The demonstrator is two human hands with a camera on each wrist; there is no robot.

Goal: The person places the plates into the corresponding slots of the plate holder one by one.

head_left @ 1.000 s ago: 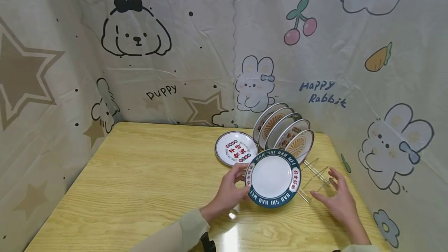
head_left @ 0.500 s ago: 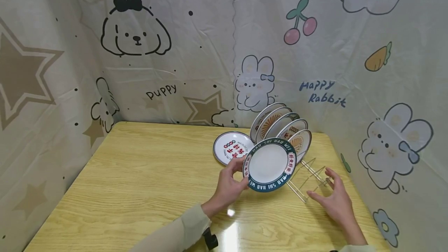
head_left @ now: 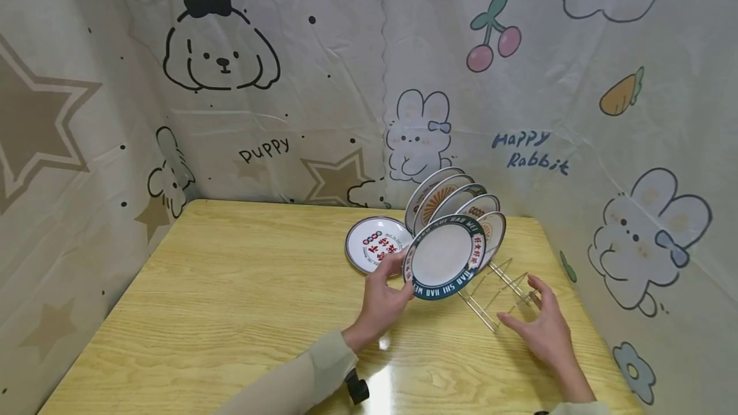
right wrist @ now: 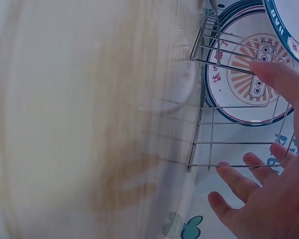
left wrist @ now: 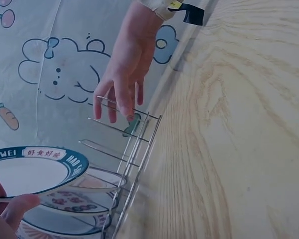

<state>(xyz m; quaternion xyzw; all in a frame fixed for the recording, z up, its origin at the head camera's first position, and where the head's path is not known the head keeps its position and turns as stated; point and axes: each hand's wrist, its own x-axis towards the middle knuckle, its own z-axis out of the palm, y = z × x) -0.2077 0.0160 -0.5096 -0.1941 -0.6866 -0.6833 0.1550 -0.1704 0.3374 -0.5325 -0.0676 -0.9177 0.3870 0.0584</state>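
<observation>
My left hand (head_left: 383, 300) pinches a white plate (head_left: 442, 252) with a dark green lettered rim at its left edge. The plate is raised and tilted in front of the racked plates; the left wrist view shows my thumb (left wrist: 20, 206) along its rim. A gold-coloured wire plate rack (head_left: 477, 311) holds several upright plates (head_left: 439, 202) in its far part. My right hand (head_left: 544, 335) is at the rack's near end, thumb and fingers spread on either side of the wires. In the right wrist view its thumb (right wrist: 276, 77) and fingers lie close to the wires; firm contact cannot be told.
A white plate (head_left: 375, 245) with red characters lies flat on the wooden table (head_left: 230, 300), left of the rack. Patterned cloth (head_left: 323, 82) hangs behind the table and along its sides. The rack's near slots show bare wires.
My left hand has raised the green-rimmed plate away from the rack's near end toward the racked plates, tilting it further. The right hand stays by the rack, which shifts slightly left in view.
</observation>
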